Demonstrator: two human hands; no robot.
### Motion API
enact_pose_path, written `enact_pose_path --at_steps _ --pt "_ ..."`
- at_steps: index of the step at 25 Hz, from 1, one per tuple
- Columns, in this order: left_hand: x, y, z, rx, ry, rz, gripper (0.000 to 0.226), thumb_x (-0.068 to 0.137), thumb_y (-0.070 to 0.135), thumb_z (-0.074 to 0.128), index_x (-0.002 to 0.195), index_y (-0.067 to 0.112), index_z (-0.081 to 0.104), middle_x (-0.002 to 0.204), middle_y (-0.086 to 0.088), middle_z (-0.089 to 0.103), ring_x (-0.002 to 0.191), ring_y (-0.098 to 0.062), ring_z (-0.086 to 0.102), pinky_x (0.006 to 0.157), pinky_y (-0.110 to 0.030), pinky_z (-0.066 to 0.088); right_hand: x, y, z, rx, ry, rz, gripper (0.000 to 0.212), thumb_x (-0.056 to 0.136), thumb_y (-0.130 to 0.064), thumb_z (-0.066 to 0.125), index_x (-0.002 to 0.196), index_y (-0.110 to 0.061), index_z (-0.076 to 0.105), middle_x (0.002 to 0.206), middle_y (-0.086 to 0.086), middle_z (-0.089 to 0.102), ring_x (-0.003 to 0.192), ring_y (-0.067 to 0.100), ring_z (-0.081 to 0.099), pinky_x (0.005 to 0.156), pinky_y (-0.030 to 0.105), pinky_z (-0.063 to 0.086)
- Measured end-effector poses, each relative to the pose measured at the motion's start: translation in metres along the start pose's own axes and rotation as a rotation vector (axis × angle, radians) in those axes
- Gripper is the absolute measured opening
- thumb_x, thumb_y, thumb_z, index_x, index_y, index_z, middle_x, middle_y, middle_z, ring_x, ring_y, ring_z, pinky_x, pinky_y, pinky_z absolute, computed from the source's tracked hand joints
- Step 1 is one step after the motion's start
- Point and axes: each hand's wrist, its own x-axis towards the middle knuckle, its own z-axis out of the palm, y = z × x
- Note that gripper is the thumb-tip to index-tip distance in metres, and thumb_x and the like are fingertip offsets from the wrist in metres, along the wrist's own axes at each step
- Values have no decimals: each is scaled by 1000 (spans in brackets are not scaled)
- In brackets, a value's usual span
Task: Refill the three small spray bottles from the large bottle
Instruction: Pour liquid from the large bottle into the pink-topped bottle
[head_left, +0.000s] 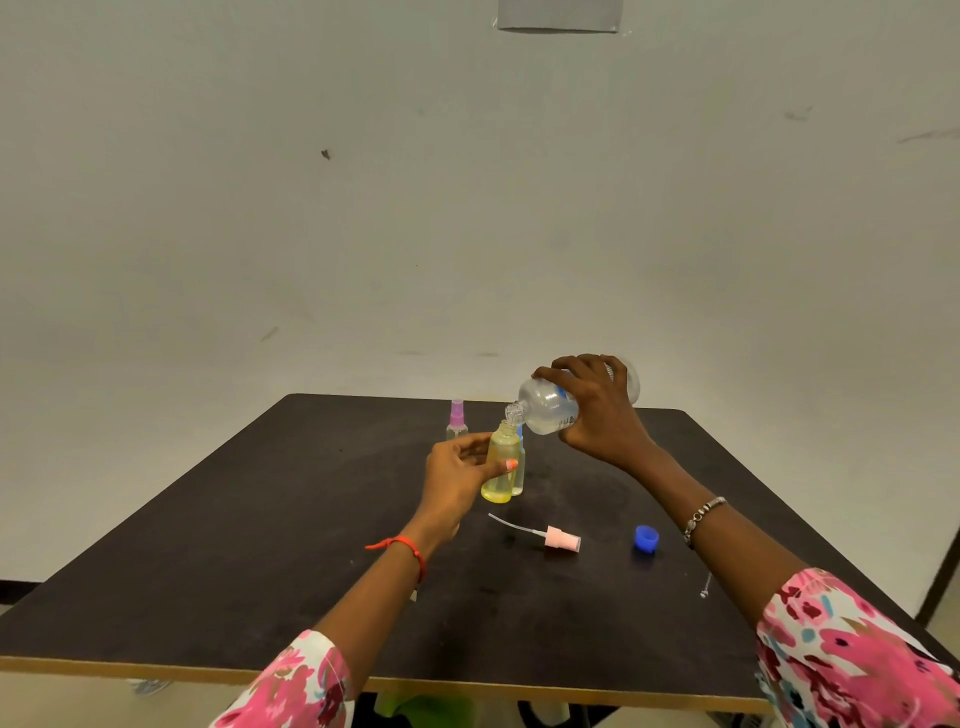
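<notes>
Hands both closed: right (597, 410) around tilted large bottle (550, 408), left (457, 467) around yellow spray bottle (501, 467).

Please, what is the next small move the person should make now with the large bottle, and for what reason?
Probably tip the large clear plastic bottle a little more. The right hand holds it on its side, mouth just above the open neck of the small yellow spray bottle, which the left hand steadies on the dark table. I cannot see any stream, and the pink spray pump lies aside.
</notes>
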Motion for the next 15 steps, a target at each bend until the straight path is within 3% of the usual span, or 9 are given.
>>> enact_pose_path --at_steps 5,8,12,15 --pt "4 -3 5 -4 -5 -8 48 71 4 73 117 5 59 115 -11 65 96 -13 60 88 -30 51 -2 6 -1 -8 -39 33 64 55 -11 75 117 -15 56 113 13 61 110 36 52 99 55 26" --pt "7 -6 7 -26 -13 -3 49 70 3 74 117 4 58 114 -11 65 97 -15 61 87 -29 51 -6 10 1 78 -73 98 64 57 -18 70 119 -16 53 114 9 59 108 30 52 97 45 26" --pt "9 -11 10 -50 -15 -12 49 70 2 73 117 3 58 113 -11 65 96 -15 62 83 -24 51 -15 17 3 449 -43 388 72 61 -8 79 125 -10 47 118 8 56 103 22 53 87 31 43" --pt "11 -16 10 -46 -9 -18 48 70 2 73 116 5 59 111 -9 66 92 -11 62 76 -18 52 -25 26 7 543 -5 592 66 63 -12 82 120 -7 48 111 5 56 98 19 53 78 24 42"
